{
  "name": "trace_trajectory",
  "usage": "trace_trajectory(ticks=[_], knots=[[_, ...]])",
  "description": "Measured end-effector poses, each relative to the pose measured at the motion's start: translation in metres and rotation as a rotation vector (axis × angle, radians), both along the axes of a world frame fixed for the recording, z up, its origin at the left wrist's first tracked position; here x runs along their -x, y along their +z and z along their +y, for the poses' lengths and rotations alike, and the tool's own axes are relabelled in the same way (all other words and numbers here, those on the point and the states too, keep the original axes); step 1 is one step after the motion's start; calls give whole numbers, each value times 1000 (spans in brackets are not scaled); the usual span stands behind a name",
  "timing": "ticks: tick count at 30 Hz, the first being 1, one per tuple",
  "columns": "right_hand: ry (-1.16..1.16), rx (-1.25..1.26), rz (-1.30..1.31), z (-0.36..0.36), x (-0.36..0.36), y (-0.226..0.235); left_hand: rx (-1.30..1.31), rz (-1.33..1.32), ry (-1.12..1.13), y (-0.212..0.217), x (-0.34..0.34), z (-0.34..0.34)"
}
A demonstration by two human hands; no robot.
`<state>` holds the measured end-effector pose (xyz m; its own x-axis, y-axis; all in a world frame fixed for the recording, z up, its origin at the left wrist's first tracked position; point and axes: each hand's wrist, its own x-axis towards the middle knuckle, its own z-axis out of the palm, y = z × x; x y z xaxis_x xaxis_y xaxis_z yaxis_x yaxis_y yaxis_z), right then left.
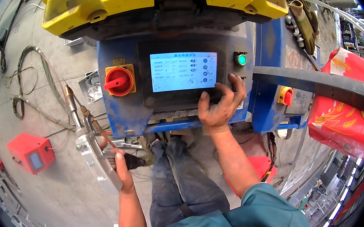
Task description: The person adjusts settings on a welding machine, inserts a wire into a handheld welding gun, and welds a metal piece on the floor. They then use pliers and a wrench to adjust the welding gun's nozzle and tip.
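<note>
My left hand (122, 168) is wrapped round the grip of a silver handheld welding gun (96, 158). The gun's narrow nozzle points up and away, and a wire feed tube runs along its side. At the blue machine cabinet (126, 115), my right hand (222, 104) reaches to the lower right corner of a lit touchscreen (184, 70). Its fingers are apart and slightly bent, with nothing held; whether a fingertip touches the glass I cannot tell. Left of the screen is a red rotary switch (118, 81) on a yellow plate. A green lit button (241, 59) is on the right.
A yellow case (102, 6) sits on top of the cabinet. Hoses (45, 66) and a red box with a display (31, 153) lie on the floor at left. At right are a grey metal bar (313, 81), red printed sacks (344, 117) and work gloves (303, 25).
</note>
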<state>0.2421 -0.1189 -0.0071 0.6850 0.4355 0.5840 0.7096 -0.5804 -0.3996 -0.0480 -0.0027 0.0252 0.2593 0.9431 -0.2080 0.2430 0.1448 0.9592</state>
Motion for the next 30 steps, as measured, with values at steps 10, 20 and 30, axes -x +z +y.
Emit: trace_trajectory(ticks=[10, 20, 30], knots=[[17, 25, -19, 0, 1, 0, 214, 26, -146, 84, 67, -28], [30, -9, -24, 2, 3, -4, 17, 198, -376, 79, 71, -35], [29, -3, -43, 3, 5, -1, -159, 367, -505, 74, 57, -23]])
